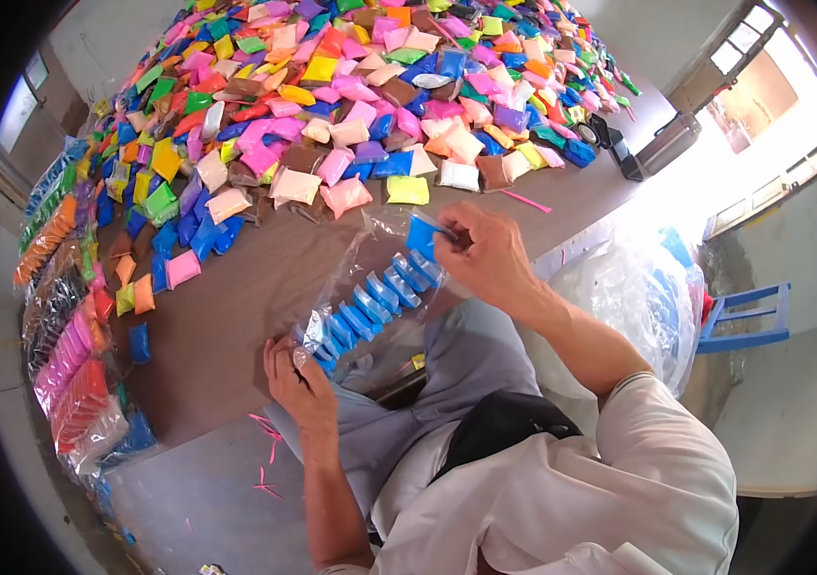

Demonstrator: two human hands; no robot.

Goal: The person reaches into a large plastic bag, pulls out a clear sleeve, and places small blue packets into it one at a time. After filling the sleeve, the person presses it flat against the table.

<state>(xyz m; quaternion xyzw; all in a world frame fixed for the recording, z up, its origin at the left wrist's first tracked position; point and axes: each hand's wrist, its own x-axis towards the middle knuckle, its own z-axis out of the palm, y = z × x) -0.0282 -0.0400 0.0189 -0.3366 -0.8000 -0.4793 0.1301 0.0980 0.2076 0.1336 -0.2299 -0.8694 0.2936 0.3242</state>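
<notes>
A clear plastic bag [343, 270] with a row of small blue packets [367, 305] inside stretches between my two hands, over my lap and the table's near edge. My left hand [299, 381] is closed on the bag's lower left end, by the last packets of the row. At the upper right end, my right hand [481, 251] pinches a single blue packet [422, 237] at the bag's mouth. The packets in the row stand side by side, tilted.
A large heap of colourful packets [351, 115] covers the back of the brown table [207, 345]. Filled bags of sorted packets [73, 374] line the left edge. To the right are a big clear plastic sack [619, 307], a blue stool [744, 316] and a metal container [667, 144].
</notes>
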